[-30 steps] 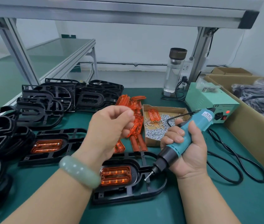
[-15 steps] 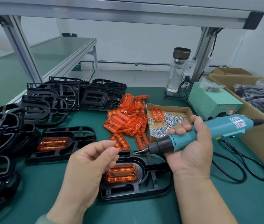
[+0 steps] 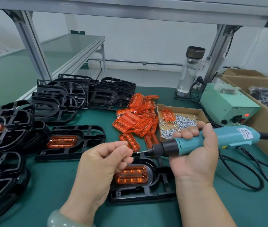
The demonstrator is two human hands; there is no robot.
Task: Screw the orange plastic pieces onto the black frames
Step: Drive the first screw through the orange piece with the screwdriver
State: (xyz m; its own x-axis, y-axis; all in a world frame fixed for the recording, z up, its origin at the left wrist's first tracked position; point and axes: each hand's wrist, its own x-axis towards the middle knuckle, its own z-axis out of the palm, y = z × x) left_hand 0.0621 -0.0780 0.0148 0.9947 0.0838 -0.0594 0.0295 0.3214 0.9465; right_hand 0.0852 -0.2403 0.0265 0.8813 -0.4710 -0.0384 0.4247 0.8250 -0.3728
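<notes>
One driver [image 3: 238,136] lay 3-to-9, gripped in the right hand [image 3: 195,156], bit pointed to 9 o'clock; left hand [image 3: 102,161] pinched a screw [image 3: 138,151] there.

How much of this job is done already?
Some look done: the stacked black plastic frames at the left edge already carry orange pieces. Right now the left hand pinches what looks like a small screw at the tip of the teal electric screwdriver gripped by the right hand, above a frame with an orange piece seated. Plenty remains: bare black frames and a heap of loose orange plastic pieces.
</notes>
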